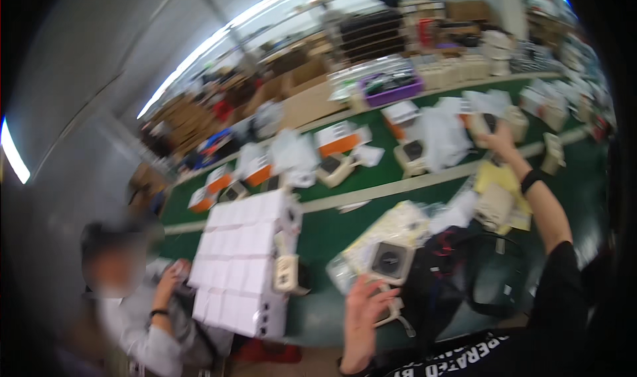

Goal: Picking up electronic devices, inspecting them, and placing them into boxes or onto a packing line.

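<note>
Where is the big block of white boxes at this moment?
In the head view, the white boxes sit left of centre on the green table, between the co-worker at lower left and the person's left hand.

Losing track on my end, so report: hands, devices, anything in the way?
Left hand at near beige device, grip unclear. Right hand stretched out, at far beige device, grip blurred. Black bundle between the arms.
</note>
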Demonstrator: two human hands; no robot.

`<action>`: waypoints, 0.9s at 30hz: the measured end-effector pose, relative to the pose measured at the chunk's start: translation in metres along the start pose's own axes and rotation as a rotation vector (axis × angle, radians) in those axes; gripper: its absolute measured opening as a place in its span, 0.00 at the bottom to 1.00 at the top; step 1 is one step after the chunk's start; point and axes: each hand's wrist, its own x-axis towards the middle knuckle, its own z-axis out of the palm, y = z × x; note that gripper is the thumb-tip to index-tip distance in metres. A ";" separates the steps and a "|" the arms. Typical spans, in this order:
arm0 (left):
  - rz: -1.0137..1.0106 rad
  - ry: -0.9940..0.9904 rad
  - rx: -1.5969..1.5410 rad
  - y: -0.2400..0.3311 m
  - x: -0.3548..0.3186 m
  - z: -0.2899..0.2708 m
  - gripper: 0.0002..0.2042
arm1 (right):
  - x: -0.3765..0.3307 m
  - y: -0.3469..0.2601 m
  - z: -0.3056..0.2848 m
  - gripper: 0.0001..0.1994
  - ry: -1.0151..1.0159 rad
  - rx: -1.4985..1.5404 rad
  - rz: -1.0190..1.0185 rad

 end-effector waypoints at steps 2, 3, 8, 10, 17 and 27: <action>0.034 0.054 -0.008 0.010 -0.002 0.001 0.31 | -0.023 -0.001 0.008 0.45 0.120 0.250 -0.305; 0.153 0.088 0.078 0.011 -0.002 0.007 0.25 | -0.056 -0.053 -0.013 0.48 0.042 0.310 -0.352; 0.485 -0.140 0.266 0.008 0.020 0.066 0.30 | -0.202 -0.135 -0.090 0.50 0.043 0.267 -0.624; 0.550 -0.229 0.248 0.000 0.017 0.082 0.41 | -0.241 -0.143 -0.104 0.46 0.021 0.360 -0.628; 0.772 -0.291 0.373 -0.019 0.010 0.085 0.38 | -0.299 -0.152 -0.106 0.48 0.175 0.491 -0.585; 0.309 -0.138 0.066 -0.001 0.020 0.071 0.25 | -0.299 -0.163 -0.127 0.47 -0.269 0.609 -0.512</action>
